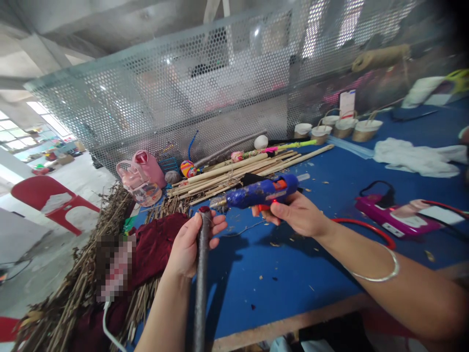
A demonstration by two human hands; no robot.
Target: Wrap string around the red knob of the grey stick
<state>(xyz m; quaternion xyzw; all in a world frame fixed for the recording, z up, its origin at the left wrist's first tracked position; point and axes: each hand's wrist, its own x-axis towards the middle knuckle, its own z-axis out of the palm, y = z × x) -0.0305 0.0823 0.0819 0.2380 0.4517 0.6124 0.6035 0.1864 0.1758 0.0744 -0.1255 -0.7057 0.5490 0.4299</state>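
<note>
Glue gun (252,194) | right fingers (281,211) closed round it | left fingers (219,228) half-curled round rod (201,278) | base cropped

The left hand (188,244) holds a gray rod (202,274) upright, its tip dark red. The right hand (298,213) grips a blue glue gun (256,193), a red light glowing on it, the nozzle just beside the rod's tip. Behind them on the blue counter (256,288), wooden sticks (234,171) lie in a pile near a pink bag (144,176). To the right are white gloves (417,156), paper cups (366,130) and a purple device (399,219). Dark red cloth (157,247) lies over dry stalks (76,278) at left.
</note>
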